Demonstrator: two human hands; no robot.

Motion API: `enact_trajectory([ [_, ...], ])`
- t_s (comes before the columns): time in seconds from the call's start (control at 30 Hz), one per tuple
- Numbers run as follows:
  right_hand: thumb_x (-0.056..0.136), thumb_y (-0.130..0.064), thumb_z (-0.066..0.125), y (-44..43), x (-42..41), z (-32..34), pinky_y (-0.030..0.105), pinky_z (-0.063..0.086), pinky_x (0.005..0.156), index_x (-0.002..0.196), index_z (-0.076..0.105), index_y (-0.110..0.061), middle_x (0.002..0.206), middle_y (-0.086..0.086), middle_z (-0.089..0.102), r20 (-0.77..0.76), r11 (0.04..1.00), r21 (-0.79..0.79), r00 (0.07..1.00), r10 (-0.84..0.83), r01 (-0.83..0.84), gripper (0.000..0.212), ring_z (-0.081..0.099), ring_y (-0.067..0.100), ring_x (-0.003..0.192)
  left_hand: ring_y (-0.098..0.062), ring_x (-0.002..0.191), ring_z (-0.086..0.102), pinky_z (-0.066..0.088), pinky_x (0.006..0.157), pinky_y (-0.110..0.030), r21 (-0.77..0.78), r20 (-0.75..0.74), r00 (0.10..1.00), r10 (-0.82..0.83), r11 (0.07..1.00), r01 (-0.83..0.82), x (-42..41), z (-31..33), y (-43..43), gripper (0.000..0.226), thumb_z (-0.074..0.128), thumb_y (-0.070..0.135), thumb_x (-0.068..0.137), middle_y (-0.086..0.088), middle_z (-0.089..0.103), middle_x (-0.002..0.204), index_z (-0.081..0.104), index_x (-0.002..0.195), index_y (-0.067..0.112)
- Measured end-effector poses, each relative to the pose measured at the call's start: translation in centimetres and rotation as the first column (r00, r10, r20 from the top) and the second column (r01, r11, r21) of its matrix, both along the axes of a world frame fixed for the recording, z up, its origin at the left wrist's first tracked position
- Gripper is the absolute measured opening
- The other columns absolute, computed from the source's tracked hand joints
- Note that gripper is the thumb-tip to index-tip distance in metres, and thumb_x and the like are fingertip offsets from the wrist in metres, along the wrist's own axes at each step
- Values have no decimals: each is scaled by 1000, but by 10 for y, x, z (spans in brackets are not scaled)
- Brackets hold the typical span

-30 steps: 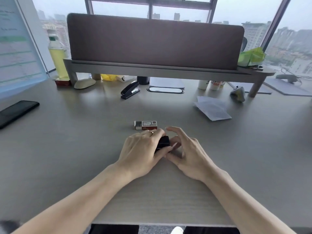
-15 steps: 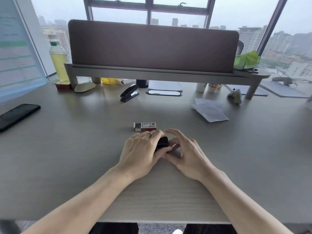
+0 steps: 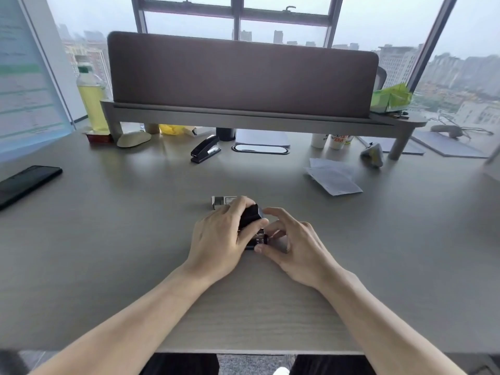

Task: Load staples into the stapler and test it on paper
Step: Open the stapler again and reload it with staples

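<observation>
Whereas shut before, the stapler (image 3: pixel 251 216) now stands open.

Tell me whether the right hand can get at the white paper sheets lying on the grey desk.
Probably yes. The white paper sheets lie beyond the right hand, with bare grey desk between; it must first let go of the small black stapler.

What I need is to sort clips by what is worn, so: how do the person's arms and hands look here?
Both arms are bare. The left forearm and right forearm show no sleeve down to the bottom of the picture. The left hand and right hand wear no gloves, and no watch or bracelet shows. Whether there is a ring is too small to tell.
</observation>
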State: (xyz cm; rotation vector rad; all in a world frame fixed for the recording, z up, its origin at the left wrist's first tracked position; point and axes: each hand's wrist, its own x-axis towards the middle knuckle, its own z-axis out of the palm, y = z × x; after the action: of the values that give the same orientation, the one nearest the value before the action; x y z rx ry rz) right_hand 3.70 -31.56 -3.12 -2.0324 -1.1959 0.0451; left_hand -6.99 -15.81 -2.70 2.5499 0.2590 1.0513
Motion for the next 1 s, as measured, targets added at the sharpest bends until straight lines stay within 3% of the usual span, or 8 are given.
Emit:
enact_trajectory([
  [0.13, 86, -34, 85, 1, 0, 0, 2, 41, 76, 144, 52, -33, 99, -19, 73, -3, 1000, -15, 1000, -9, 9, 66, 69, 0, 94, -13, 83, 69, 49, 65, -32, -53, 19, 1000, -2, 999, 3, 0, 1, 2, 37, 46, 63, 97, 14, 72, 91, 56, 108, 28],
  [0.23, 85, -36, 85, 0, 0, -1, 2, 42, 81, 143, 52, -34, 99, -21, 72, -2, 1000, -19, 1000, -20, 20, 66, 70, 0, 94, -16, 79, 66, 54, 70, -43, -227, 121, 990, -71, 969, 98, -1, 1, 6, 33, 48, 56, 99, 16, 66, 85, 55, 106, 24],
  [0.37, 85, -39, 85, 0, 0, -1, 3, 44, 81, 142, 54, -35, 102, -20, 75, 15, 999, -23, 999, -31, 31, 65, 70, -1, 93, -16, 82, 65, 52, 82, -38, -437, 293, 951, -94, 872, 221, -5, 5, 11, 28, 48, 44, 103, 12, 65, 85, 54, 102, 17],
  [0.57, 85, -41, 84, 0, 0, -1, 6, 45, 79, 141, 55, -35, 103, -21, 75, 20, 999, -31, 999, -42, 43, 63, 70, -2, 94, -42, 95, 67, 52, 94, -56, -691, 458, 889, 32, 642, 333, -12, 3, 23, 34, 41, 50, 104, -10, 68, 89, 52, 98, 18],
  [0.77, 85, -40, 85, 1, 0, -1, 3, 42, 72, 140, 56, -36, 96, -23, 73, 27, 998, -37, 998, -51, 52, 62, 67, -8, 89, -33, 102, 76, 61, 83, -41, -918, 393, 853, 344, 91, 386, -27, 2, 39, 51, 31, 53, 110, -8, 75, 89, 54, 111, 8],
  [0.87, 84, -40, 85, 1, 1, -2, 4, 41, 71, 140, 57, -36, 97, -22, 74, 32, 998, -31, 998, -46, 47, 62, 68, -6, 90, -31, 91, 75, 58, 81, -44, -908, 354, 841, 410, -65, 414, -30, 10, 40, 45, 28, 45, 112, -12, 72, 91, 54, 93, 13],
  [0.93, 84, -41, 85, 1, 2, -4, 4, 41, 70, 140, 56, -37, 98, -21, 74, 32, 998, -29, 998, -47, 48, 63, 69, -3, 91, -29, 90, 73, 56, 78, -40, -909, 309, 827, 469, -109, 401, -31, 13, 44, 36, 30, 34, 111, -10, 70, 95, 52, 88, 17],
  [1.0, 84, -41, 85, 2, 4, -5, 4, 40, 70, 140, 56, -37, 98, -21, 74, 30, 998, -28, 998, -48, 49, 63, 69, -3, 91, -25, 95, 69, 52, 81, -35, -949, 279, 818, 502, 14, 315, -37, 14, 54, 25, 34, 16, 107, -5, 67, 105, 54, 92, 20],
])
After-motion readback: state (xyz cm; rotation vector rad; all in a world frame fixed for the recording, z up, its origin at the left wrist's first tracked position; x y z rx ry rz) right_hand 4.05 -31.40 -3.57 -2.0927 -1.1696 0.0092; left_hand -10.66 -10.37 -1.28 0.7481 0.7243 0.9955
